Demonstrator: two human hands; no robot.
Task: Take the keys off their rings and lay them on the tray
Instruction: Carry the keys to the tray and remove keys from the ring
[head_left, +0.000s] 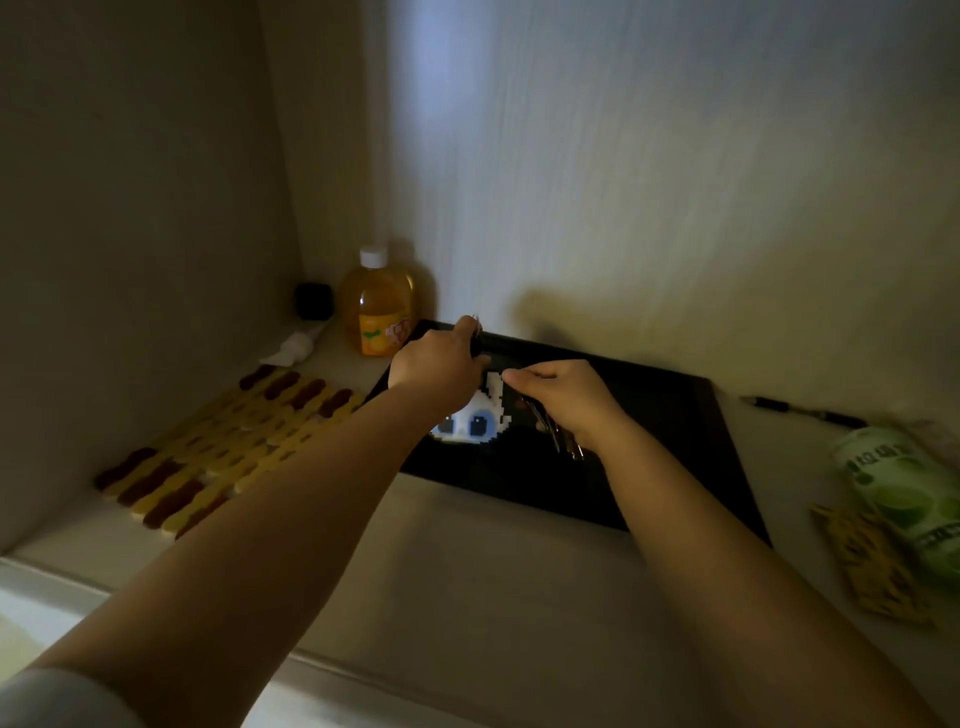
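A black tray (670, 457) with a white pixel-art face lies on the pale surface against the wall. Both my hands hover over its left half. My left hand (439, 364) is closed around a key ring, a bit of metal (475, 325) showing above its fingers. My right hand (566, 397) pinches with thumb and forefinger, and a bunch of keys (553, 428) hangs under its palm. The light is dim and the keys are blurred, so I cannot tell how the rings join.
An orange drink bottle (378, 306) and a small black box (313, 300) stand at the back left. A yellow and brown mat (228, 441) lies left of the tray. A pen (800, 410), a green can (904, 488) and a yellow packet (872, 566) lie to the right.
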